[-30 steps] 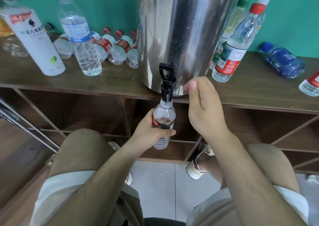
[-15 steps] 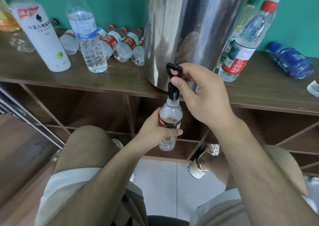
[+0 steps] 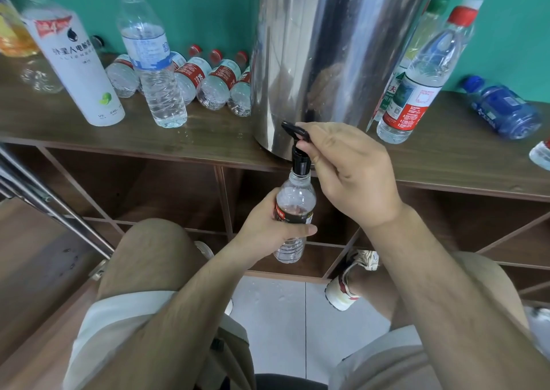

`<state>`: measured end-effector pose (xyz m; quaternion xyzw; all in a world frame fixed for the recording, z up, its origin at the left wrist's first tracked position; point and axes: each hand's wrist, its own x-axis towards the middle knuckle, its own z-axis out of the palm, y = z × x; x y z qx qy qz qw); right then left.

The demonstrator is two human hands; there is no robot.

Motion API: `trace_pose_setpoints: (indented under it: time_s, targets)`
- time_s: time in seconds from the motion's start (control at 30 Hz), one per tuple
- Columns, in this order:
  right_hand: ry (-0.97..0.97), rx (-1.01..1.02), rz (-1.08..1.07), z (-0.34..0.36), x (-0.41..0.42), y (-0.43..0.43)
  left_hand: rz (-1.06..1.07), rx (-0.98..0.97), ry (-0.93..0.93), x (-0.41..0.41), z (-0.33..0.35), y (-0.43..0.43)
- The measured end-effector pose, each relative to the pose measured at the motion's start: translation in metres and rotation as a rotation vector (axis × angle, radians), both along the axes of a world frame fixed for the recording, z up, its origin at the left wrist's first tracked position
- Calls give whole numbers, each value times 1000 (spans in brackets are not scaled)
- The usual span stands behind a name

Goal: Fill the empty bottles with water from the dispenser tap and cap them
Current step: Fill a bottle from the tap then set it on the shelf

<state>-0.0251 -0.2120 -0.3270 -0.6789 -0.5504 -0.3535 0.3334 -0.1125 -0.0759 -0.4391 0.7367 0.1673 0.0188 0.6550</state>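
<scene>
Left hand [image 3: 268, 229] gripping the small bottle [image 3: 294, 202] under the tap [image 3: 299, 160], right hand [image 3: 351, 172] pinching the lever [image 3: 294, 129]. Looks like it's mid-fill, no cap on yet.

— What can you read on the counter [image 3: 208, 139]?
— Most of it is on the white bottle [image 3: 74, 62]: black characters "外星人电解", the rest wrapping out of sight. Below them is a thin line of Latin capitals starting "ALIEN". Its red collar tag carries a large "4", and near the base there's a tiny "240".
— And to the right?
— The green-capped bottle [image 3: 422, 36] shows "夫" and, lower, "用" on its label. The red-capped bottle [image 3: 428, 71] in front has a QR-style square on the label's red part; its fine print is illegible.
— The rest?
— The lying red-labelled bottles [image 3: 220, 78], the blue-labelled bottle [image 3: 148, 53], the blue bottle [image 3: 506, 109] and the held bottle [image 3: 293, 208] have lettering too blurred to read.
</scene>
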Motion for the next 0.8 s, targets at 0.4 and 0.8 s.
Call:
trace_pose_setpoints:
  time_s: [0.4,0.8]
  targets:
    - [-12,-132,165,-19,2,-10,-9,9,-10,-1,3,-1]
    - [940,-101,124,-56,-18,-24,-17,22,-21,-2,6,-2]
